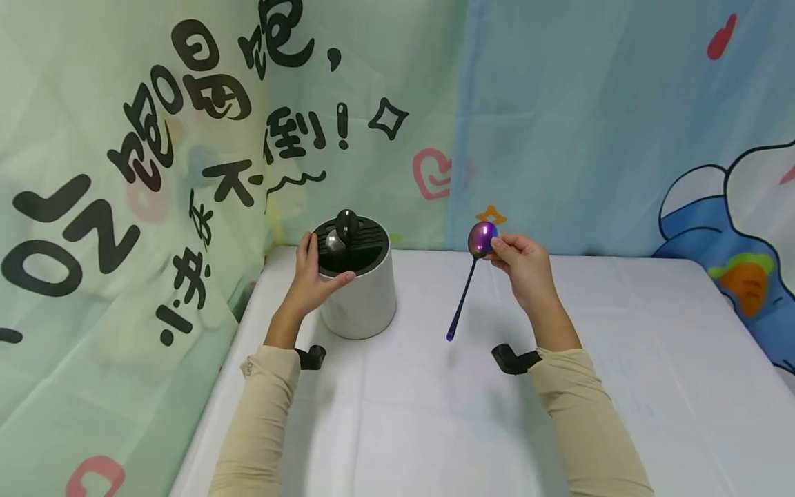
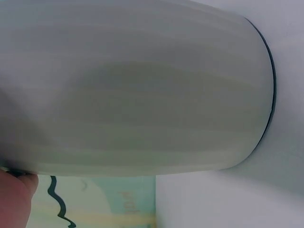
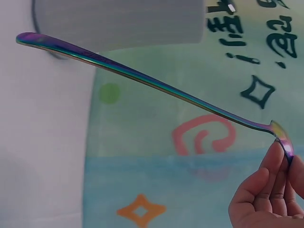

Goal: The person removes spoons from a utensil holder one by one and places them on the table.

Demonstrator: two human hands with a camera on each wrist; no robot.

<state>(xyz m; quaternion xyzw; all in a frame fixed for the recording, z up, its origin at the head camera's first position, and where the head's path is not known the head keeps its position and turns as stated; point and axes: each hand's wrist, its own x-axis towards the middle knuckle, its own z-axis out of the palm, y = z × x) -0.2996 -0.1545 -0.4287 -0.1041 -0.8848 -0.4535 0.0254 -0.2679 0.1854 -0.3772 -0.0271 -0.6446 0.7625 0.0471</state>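
In the head view a white cylindrical utensil holder (image 1: pixel 360 304) with a black slotted top stands on the table. A black rounded utensil end (image 1: pixel 346 225) and a silver rounded one (image 1: pixel 335 240) stick up from its slots. My left hand (image 1: pixel 313 279) rests against the holder's left side near the rim, fingers straight and thumb stretched across the front. The holder's wall (image 2: pixel 142 95) fills most of the left wrist view. To the right, my right hand (image 1: pixel 524 266) pinches an iridescent purple spoon (image 1: pixel 481 239) by its bowl. The spoon's handle (image 3: pixel 156 85) slants downward, above the table.
A white cloth covers the table (image 1: pixel 422 428). Behind it and on the left hang printed curtains (image 1: pixel 373 69) with black lettering and cartoon figures. Black wrist mounts (image 1: pixel 514 359) jut inward from both sleeves.
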